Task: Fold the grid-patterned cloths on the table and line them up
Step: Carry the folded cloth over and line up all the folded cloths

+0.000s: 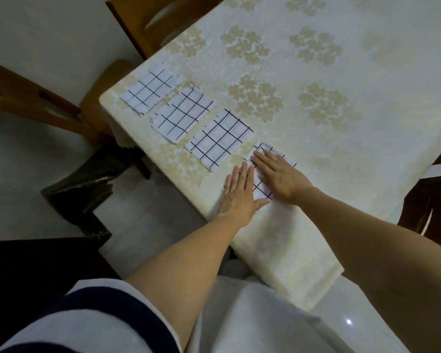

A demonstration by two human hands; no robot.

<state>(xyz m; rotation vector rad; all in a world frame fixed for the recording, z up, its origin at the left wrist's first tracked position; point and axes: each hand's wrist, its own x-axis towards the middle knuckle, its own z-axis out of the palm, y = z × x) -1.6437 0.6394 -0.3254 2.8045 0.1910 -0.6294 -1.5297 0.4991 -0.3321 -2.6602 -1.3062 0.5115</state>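
Floral-clothed bench point(316, 138), three folded cloths point(183, 114) in a row. Left hand point(239, 194) and right hand point(278, 174) flat, fingers straight, on fourth cloth point(261, 189). Risk: uneven push skewing it.

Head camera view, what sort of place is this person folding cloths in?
Most likely a home dining area: a table covered in a cream floral cloth, wooden chairs standing close beside it, and a pale glossy floor.

left hand point(239, 193) | right hand point(278, 174) | flat on fourth cloth point(261, 189)
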